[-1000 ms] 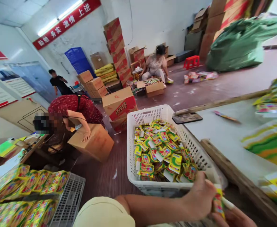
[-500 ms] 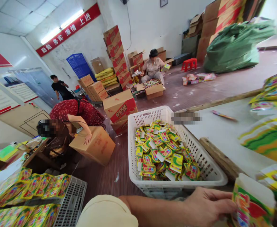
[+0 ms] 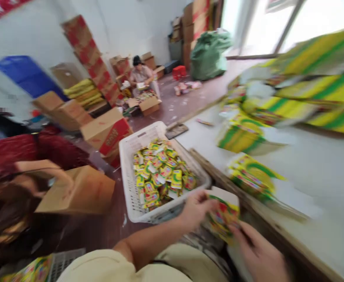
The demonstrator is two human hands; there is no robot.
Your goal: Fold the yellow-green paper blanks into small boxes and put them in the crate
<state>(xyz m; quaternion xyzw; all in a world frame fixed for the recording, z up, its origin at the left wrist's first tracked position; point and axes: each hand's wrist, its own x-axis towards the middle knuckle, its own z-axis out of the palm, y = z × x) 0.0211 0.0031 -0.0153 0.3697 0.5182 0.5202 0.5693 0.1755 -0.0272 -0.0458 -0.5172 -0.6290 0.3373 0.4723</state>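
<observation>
My left hand (image 3: 197, 211) pinches the upper left side of a small yellow and green carton (image 3: 226, 213) with a red printed picture. A white flap stands up at the carton's top. From the lower right, my right hand (image 3: 261, 250) grips the same carton, its fingers blurred by motion. Just beyond my left hand is a white plastic basket (image 3: 126, 172), holding many small yellow-green cartons (image 3: 160, 168). On the white table (image 3: 330, 172) to my right lie flattened carton stacks (image 3: 251, 176), with larger piles (image 3: 315, 86) behind them.
A wooden edge (image 3: 218, 178) borders the table. At left a person in red (image 3: 27, 156) bends over a cardboard box (image 3: 80, 192). Another person (image 3: 144, 76) sits farther back among boxes. A green sack (image 3: 209, 55) and red stool (image 3: 179, 72) stand behind. A grey crate (image 3: 66, 260) is lower left.
My view has turned right. My left hand and the carton have shifted left in view, and my right hand has appeared, holding the carton too.
</observation>
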